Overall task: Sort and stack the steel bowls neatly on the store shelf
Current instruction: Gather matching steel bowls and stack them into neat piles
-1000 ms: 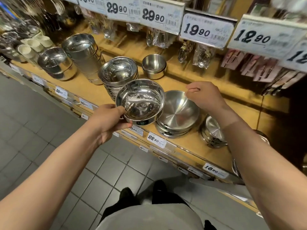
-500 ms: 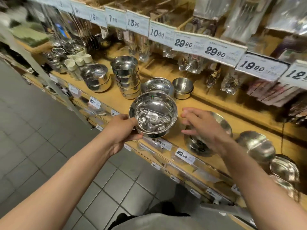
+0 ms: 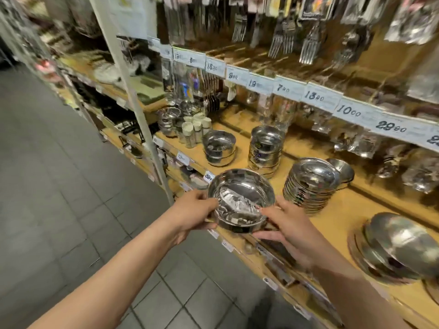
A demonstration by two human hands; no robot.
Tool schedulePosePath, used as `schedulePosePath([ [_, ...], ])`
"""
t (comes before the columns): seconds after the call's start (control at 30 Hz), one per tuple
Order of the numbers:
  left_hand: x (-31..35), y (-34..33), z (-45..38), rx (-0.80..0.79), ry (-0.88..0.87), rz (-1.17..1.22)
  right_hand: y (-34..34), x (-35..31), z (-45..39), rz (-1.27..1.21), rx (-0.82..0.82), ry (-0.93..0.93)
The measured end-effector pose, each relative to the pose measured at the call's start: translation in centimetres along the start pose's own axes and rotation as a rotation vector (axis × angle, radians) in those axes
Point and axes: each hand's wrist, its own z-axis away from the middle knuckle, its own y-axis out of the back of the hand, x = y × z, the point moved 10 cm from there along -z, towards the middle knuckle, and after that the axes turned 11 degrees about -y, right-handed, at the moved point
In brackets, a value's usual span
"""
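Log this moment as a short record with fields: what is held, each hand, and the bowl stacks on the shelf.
held: steel bowl, upright, over the shelf edge
left hand: grips the bowl's left rim
right hand: holds the bowl's right side
nearest stack: wide bowls, right of the held bowl
behind: tall stack and short stack of straight-sided bowls
far right: leaning bowls

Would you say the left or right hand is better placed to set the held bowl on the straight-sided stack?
Left, probably: the left hand grips the steel bowl on the side nearer the straight-sided stack; the right hand holds its far side.
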Motion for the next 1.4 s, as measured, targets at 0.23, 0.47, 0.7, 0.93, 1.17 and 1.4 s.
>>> schedulePosePath([
  [0.23,-0.8,3.9,-5.0,0.022,0.013,-0.033,-2.5,-0.5,-4.3,-0.004,0.028,-0.006],
  [0.47,1.7,7.8,-15.3,0.089,-0.042,-0.097,-3.6,-4.9,-13.6,0.002,0.109,0.033],
  [0.7,4.6,13.1,-25.0,0.174,-0.07,-0.08,-6.5,-9.4,-23.6,-0.052,0.164,0.016],
  [0.93,6.8,13.5,-33.5,0.131,-0.163,-0.194,-5.0,-12.9,-28.9,-0.057,0.483,0.067],
  [1.17,6.6,11.5,-39.6,-0.113,-0.18,-0.364,-4.5,-13.8,-29.6,0.226,0.78,0.008],
  [1.4,6.2,10.0,-41.7,-0.304,-0.202,-0.459,-4.6,-12.4,-29.7,0.3,0.973,-0.039],
])
